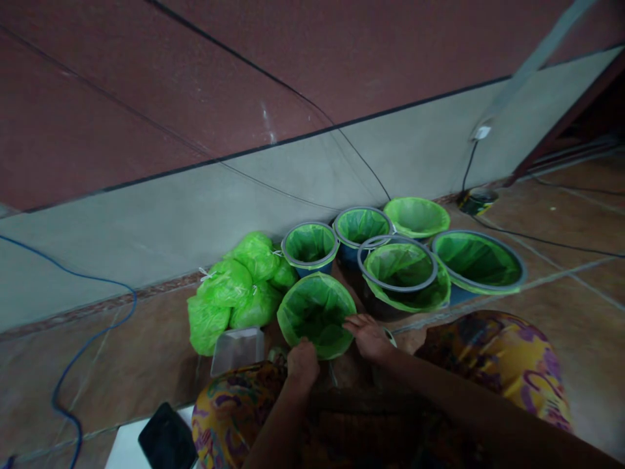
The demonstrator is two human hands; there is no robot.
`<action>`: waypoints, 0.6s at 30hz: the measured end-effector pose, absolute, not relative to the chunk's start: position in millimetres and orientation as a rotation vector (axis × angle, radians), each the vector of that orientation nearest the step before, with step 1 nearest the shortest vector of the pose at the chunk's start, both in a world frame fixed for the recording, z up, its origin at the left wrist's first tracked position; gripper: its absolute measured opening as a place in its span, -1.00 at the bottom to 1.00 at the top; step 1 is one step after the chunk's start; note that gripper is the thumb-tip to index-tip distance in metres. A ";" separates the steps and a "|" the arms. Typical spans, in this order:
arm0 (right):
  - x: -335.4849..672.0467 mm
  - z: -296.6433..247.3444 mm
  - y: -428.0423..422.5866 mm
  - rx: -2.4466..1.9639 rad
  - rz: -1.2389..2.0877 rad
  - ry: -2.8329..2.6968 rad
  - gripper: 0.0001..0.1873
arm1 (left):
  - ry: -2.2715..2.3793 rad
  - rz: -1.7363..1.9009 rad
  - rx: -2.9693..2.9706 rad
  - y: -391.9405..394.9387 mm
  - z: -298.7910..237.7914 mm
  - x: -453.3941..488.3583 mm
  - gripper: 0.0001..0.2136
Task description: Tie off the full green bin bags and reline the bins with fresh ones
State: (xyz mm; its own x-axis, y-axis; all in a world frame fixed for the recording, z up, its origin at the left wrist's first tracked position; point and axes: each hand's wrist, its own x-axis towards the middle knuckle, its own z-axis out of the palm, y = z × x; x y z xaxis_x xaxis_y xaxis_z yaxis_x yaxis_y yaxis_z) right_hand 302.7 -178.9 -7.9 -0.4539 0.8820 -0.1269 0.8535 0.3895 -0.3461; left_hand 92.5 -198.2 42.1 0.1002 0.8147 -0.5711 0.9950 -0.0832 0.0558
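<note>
Just in front of me stands a round bin lined with a thin green plastic bag (319,306), the bag's edge folded out over the rim. At its near edge, my left hand (303,363) is closed on the bag. My right hand (370,336) grips the right side of the rim, its fingers bent over the bag's edge and the thumb hidden. Behind the right hand, a loose-looking grey ring (361,260) lies tilted on another green-lined bin (432,296).
More lined bins, among them a wide one (518,273), stand along the wall. Tied green bags (227,283) are piled at left beside a clear plastic box (238,352). A dark flat device (168,436), a blue cable (73,365) and a can (478,202) are on the floor area.
</note>
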 end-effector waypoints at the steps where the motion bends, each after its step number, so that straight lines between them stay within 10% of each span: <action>1: 308.5 -3.5 -176.4 -1.706 0.549 -2.487 -0.57 | 1.766 -0.527 1.971 -197.9 42.9 97.2 -0.72; 18: 307.1 -29.3 -164.8 -1.548 0.323 -2.754 -0.76 | 1.607 -0.605 2.140 -201.9 4.5 148.1 -0.66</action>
State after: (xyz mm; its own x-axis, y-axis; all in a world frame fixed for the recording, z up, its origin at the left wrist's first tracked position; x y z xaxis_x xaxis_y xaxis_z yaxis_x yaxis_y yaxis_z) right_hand 307.1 -164.8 -29.3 -0.5244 0.8417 -0.1289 0.8487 0.5042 -0.1598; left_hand 148.1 -201.9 4.5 0.2474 0.7926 -0.5573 0.9634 -0.2626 0.0541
